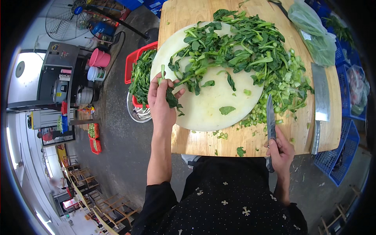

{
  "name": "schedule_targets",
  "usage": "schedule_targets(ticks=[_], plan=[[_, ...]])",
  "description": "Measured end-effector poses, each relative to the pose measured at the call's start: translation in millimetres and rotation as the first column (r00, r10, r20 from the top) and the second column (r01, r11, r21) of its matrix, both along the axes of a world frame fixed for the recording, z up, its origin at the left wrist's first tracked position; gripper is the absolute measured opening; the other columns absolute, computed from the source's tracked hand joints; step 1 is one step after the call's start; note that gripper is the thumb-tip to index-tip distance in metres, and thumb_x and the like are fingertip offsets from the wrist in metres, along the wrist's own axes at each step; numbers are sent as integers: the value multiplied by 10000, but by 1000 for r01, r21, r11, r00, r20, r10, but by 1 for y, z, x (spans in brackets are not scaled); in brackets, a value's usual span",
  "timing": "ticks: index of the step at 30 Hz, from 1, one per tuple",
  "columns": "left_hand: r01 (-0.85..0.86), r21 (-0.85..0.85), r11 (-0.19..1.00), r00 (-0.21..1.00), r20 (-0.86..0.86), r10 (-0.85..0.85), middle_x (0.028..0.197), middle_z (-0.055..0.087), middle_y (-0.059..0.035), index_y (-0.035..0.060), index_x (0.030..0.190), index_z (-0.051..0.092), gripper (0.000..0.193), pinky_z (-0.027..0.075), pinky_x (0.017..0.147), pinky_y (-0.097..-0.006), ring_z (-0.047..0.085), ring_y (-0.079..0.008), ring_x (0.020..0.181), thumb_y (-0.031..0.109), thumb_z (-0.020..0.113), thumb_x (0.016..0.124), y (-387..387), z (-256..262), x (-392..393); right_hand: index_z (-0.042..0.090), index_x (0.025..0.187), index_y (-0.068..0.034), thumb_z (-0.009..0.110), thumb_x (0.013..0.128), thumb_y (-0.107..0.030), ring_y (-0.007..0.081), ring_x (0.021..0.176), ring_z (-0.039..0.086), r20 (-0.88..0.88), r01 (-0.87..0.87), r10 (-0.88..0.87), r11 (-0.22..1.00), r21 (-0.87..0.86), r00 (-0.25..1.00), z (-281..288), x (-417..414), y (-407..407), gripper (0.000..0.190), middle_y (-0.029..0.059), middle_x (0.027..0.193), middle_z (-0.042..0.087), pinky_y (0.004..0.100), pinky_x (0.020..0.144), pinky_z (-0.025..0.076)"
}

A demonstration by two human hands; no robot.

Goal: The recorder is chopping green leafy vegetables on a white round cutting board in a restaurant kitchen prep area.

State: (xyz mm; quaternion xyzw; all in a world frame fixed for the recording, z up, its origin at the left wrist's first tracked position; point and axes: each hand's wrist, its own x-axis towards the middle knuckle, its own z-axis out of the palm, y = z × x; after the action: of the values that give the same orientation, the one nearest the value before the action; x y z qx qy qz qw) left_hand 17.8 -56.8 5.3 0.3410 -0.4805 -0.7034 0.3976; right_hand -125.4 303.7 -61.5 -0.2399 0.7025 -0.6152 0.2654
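Note:
My left hand (163, 97) holds a leafy green stalk (163, 72) over the left edge of a round white cutting board (205, 111). In my right hand (280, 149) is a kitchen knife (270, 117), its blade pointing away from me, near the board's lower right edge. A heap of leafy greens (229, 50) lies across the far part of the board and past its right edge. Chopped pale green stem pieces (289, 77) are piled to the right of the board. A few loose leaves (227, 110) lie on the board.
The wooden table (199, 144) bears a cleaver (320, 94) and a green plastic bag (314, 38) on the right. Left of it are a red basket (132, 63) of greens and a metal bowl (130, 110). Blue crates (337, 152) stand at the right. A fan (67, 19) stands far left.

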Motion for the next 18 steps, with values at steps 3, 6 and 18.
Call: schedule_targets(ticks=[3,6,18], plan=[[11,-78,997,988,155,1,974,687,-17,71,1366,610,273,605,750,-290,691,-107,915,171,628,1113,2,-2,7,541,1579,44,599,1065,25,28,612,554,-15,8,-8,1000,4,1000,0,1,-1,518,28,787,707,198,573,439],[105,-118,987,924,379,-53,998,728,-42,44,1307,653,275,563,715,-250,680,-79,876,167,705,1067,8,-4,19,538,1582,42,602,1070,17,28,615,556,-10,14,-13,1000,5,1000,0,1,-1,517,28,785,706,197,579,442],[259,-400,879,762,644,68,877,773,-44,-26,1353,668,356,527,771,-248,696,-79,827,143,719,1044,-3,3,40,558,1580,14,629,1055,32,25,648,548,51,13,-12,1000,-13,999,2,1,-1,529,15,824,706,203,596,457]])
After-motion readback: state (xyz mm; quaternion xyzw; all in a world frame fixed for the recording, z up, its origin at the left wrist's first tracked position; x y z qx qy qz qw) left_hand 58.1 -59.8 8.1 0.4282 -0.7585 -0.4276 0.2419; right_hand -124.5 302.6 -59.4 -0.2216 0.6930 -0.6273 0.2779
